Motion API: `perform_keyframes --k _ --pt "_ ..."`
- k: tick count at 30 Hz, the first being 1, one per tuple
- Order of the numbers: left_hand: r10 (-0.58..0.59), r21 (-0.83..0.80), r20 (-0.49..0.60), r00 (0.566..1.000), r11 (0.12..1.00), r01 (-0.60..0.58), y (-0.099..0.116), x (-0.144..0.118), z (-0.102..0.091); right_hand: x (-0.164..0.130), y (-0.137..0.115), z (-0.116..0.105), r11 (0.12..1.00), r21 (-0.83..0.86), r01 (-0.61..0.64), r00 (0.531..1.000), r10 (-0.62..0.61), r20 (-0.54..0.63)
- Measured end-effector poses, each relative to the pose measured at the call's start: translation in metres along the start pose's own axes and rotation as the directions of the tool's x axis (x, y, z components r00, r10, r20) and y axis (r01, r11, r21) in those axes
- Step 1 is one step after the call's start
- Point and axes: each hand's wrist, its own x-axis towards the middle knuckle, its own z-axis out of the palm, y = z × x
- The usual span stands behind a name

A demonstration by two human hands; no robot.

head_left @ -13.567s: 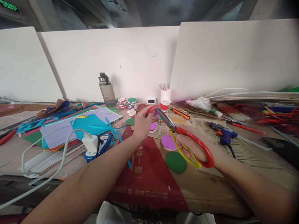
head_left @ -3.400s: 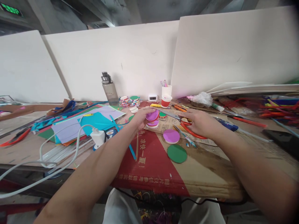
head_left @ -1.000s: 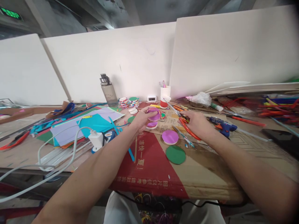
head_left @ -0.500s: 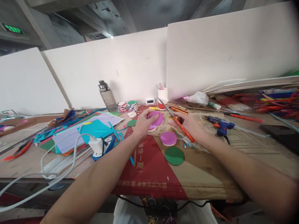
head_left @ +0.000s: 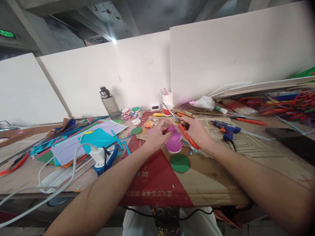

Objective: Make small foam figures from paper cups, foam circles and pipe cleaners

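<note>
Our left hand [head_left: 157,133] pinches a purple disc [head_left: 175,133]; right hand [head_left: 197,131] grips red scissors [head_left: 183,131] w/ blades up, mid-tabletop [head_left: 221,183], green disc [head_left: 180,163] nearer front edge.

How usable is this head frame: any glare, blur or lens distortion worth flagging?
Head view: even, soft lighting; one small ceiling lamp flares; wide-angle bending curves the white boards and stretches both forearms; corners darken; left hand, right hand and scissors are slightly soft but readable.

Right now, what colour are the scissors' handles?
Red-orange, on the scissors in the right hand; head view shows it.
</note>
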Motion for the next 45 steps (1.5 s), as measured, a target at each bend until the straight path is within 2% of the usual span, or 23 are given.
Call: perform_keyframes --k 4,6,9,11,14,18,22,25,27,29,32,36,39,42,45 --pt "-0.017 0.01 -0.018 1.0 1.0 0.017 -0.002 0.001 0.002 -0.001 -0.001 -0.001 0.999 0.035 0.014 1.0 -0.014 0.007" --pt "-0.082 -0.035 -0.022 0.996 0.996 0.081 -0.002 0.002 0.001 0.0 -0.002 -0.002 0.994 0.112 -0.017 1.0 0.015 0.025" --pt "-0.184 -0.21 -0.056 0.981 0.963 0.169 -0.002 0.003 -0.001 0.001 -0.002 -0.003 0.954 0.265 -0.14 0.989 0.122 0.084" --pt "-0.197 -0.353 -0.09 0.976 0.923 0.154 -0.001 0.003 -0.003 0.001 -0.003 -0.003 0.91 0.345 -0.23 0.972 0.202 0.116" --pt "-0.189 -0.474 -0.114 0.975 0.873 0.114 0.001 0.003 -0.004 0.001 -0.004 -0.001 0.862 0.417 -0.288 0.957 0.249 0.146" --pt "-0.161 -0.523 -0.116 0.98 0.849 0.077 0.003 0.001 -0.001 -0.002 -0.006 0.004 0.848 0.462 -0.26 0.962 0.183 0.204" --pt "-0.147 -0.554 -0.066 0.987 0.828 0.087 0.003 0.0 0.004 -0.005 -0.006 0.011 0.897 0.419 -0.142 0.987 0.097 0.126" --pt "-0.113 -0.494 -0.106 0.988 0.868 0.046 -0.001 0.002 0.004 -0.005 -0.005 0.012 0.945 0.314 -0.092 0.996 0.082 0.047" --pt "-0.054 -0.346 -0.148 0.988 0.938 0.0 -0.004 0.003 0.002 -0.005 -0.005 0.011 0.964 0.259 -0.057 0.998 0.055 0.016" --pt "-0.011 -0.175 -0.136 0.991 0.984 -0.013 -0.006 0.004 -0.001 -0.005 -0.005 0.009 0.971 0.237 -0.029 0.999 0.032 -0.01" --pt "0.016 0.002 -0.085 0.996 1.0 -0.016 -0.008 0.002 -0.003 -0.004 -0.006 0.006 0.972 0.234 -0.026 0.999 0.032 -0.018" --pt "0.07 0.22 -0.068 0.995 0.974 -0.053 -0.007 -0.001 0.0 -0.004 -0.006 0.006 0.978 0.207 0.006 1.0 -0.004 -0.013" --pt "0.031 0.189 -0.071 0.997 0.982 -0.017 -0.004 -0.003 0.0 -0.005 -0.008 0.005 0.979 0.2 0.031 0.999 -0.03 -0.01" --pt "0.032 0.042 -0.151 0.988 0.999 -0.026 0.0 -0.001 -0.004 -0.009 -0.014 0.001 0.962 0.272 0.016 1.0 -0.015 -0.006" --pt "0.083 0.031 -0.242 0.967 0.996 -0.078 0.001 0.003 -0.011 -0.014 -0.022 -0.004 0.932 0.362 -0.003 1.0 -0.002 0.013"
